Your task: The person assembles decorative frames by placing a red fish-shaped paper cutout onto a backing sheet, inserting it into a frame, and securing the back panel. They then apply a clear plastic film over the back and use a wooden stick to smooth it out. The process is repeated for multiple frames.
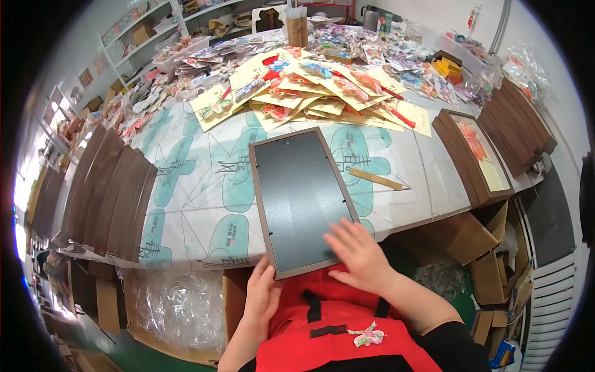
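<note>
A brown picture frame (304,192) lies back side up at the table's front edge, its dark grey backing board showing and small black tabs along its inner sides. Its near end juts out over the edge toward my red apron. My left hand (263,294) grips the near left corner, thumb at the rim. Over the lower right of the backing is my right hand (359,257), fingers spread and nothing in it; whether it touches the board I cannot tell. Right of the frame lies a thin, flat wooden strip (376,179) with a pointed tip.
Several brown frames (105,192) stand stacked at the left. At the right are more frames (517,124) and one with a red figure (476,149). Cream cards with colourful ornaments (310,93) are heaped behind. Below the table sits a box of clear plastic bags (180,310).
</note>
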Action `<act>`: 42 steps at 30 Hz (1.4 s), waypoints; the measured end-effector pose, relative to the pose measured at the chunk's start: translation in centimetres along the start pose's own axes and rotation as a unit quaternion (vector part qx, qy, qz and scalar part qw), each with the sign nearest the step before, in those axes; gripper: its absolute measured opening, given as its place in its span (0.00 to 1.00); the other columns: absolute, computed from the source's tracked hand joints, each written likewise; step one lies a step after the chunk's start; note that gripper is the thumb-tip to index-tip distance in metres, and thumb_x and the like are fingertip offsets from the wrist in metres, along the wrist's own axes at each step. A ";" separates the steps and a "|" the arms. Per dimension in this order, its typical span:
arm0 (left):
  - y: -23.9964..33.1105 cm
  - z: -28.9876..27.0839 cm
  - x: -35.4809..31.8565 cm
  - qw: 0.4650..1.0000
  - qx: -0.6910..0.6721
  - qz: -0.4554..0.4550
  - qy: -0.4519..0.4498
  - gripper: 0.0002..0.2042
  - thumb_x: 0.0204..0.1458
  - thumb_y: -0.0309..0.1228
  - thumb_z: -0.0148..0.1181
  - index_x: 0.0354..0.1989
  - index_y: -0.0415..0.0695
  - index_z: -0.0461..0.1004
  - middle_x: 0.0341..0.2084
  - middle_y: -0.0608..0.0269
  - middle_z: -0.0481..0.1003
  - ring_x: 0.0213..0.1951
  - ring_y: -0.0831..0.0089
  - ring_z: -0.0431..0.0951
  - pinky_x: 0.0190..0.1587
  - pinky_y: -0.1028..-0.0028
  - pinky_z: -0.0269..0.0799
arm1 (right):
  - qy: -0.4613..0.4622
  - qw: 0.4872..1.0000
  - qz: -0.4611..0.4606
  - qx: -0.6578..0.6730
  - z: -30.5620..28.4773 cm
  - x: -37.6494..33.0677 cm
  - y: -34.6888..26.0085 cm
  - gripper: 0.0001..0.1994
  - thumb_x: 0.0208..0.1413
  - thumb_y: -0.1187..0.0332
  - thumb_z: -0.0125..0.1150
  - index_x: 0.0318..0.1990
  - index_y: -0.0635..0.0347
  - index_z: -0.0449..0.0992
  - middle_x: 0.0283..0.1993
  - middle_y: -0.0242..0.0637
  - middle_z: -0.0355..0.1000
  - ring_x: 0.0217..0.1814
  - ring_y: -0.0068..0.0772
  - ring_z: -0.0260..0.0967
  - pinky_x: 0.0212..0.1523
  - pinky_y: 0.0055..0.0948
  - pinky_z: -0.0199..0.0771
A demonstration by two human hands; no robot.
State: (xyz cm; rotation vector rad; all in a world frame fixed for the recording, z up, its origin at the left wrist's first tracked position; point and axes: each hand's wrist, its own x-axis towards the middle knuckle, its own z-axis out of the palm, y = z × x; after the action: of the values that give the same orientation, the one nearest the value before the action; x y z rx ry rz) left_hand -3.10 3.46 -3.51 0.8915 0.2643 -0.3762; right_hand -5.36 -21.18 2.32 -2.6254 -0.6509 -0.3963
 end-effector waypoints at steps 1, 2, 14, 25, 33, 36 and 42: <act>0.2 -0.3 -0.1 0.995 -0.069 -0.066 -0.044 0.25 0.55 0.21 0.48 0.62 0.32 0.53 0.55 0.52 0.64 0.56 0.65 0.66 0.60 0.65 0.60 | -0.001 0.999 -0.020 -0.039 0.6 0.1 -0.1 0.41 0.34 0.65 0.71 0.61 0.59 0.60 0.62 0.48 0.58 0.65 0.53 0.54 0.62 0.47 0.55; 0.1 -0.2 -0.3 0.997 -0.033 -0.051 -0.048 0.25 0.55 0.21 0.49 0.62 0.33 0.54 0.55 0.53 0.65 0.56 0.65 0.67 0.59 0.65 0.61 | -0.003 0.996 -0.039 -0.078 1.6 0.0 0.0 0.40 0.34 0.65 0.71 0.60 0.57 0.61 0.61 0.48 0.59 0.63 0.53 0.56 0.61 0.48 0.57; 2.5 8.0 0.9 0.883 0.317 0.248 -0.243 0.26 0.54 0.17 0.47 0.63 0.32 0.52 0.63 0.52 0.56 0.65 0.65 0.55 0.63 0.66 0.54 | 0.342 0.774 0.320 0.427 -2.3 -0.7 4.0 0.28 0.36 0.77 0.65 0.51 0.67 0.68 0.47 0.45 0.72 0.46 0.41 0.72 0.48 0.33 0.71; 8.3 12.4 13.0 0.499 0.721 0.466 0.119 0.38 0.56 0.47 0.47 0.64 0.28 0.45 0.65 0.37 0.43 0.68 0.48 0.42 0.66 0.53 0.37 | 0.329 0.502 0.242 0.762 -0.9 -5.7 3.7 0.34 0.35 0.72 0.61 0.56 0.70 0.61 0.51 0.45 0.69 0.52 0.45 0.70 0.54 0.39 0.72; 0.8 18.8 8.1 0.473 0.705 0.522 -0.077 0.38 0.52 0.46 0.51 0.64 0.30 0.48 0.65 0.40 0.46 0.68 0.50 0.44 0.67 0.55 0.36 | 0.290 0.520 0.239 0.767 -0.1 -5.0 2.4 0.34 0.34 0.70 0.64 0.55 0.68 0.62 0.50 0.43 0.69 0.50 0.40 0.70 0.53 0.37 0.72; -2.2 17.6 4.6 0.423 0.687 0.536 -0.251 0.38 0.50 0.46 0.53 0.64 0.34 0.49 0.65 0.43 0.48 0.68 0.53 0.46 0.67 0.54 0.37 | 0.296 0.497 0.227 0.783 -0.2 -4.3 2.2 0.34 0.35 0.70 0.64 0.56 0.68 0.62 0.50 0.43 0.69 0.51 0.40 0.70 0.53 0.37 0.72; 4.1 16.2 9.8 0.514 0.713 0.477 -0.013 0.35 0.53 0.45 0.50 0.63 0.33 0.52 0.65 0.43 0.49 0.68 0.56 0.47 0.67 0.55 0.36 | 0.284 0.517 0.240 0.771 0.2 -5.5 2.8 0.35 0.35 0.69 0.63 0.57 0.67 0.61 0.51 0.43 0.68 0.52 0.41 0.69 0.55 0.37 0.71</act>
State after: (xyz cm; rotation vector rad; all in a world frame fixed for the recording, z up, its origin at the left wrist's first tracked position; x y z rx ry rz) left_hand 8.59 -9.12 5.52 2.4795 -0.7662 0.6295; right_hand -8.63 -25.47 -0.73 -0.7071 0.1081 -0.2288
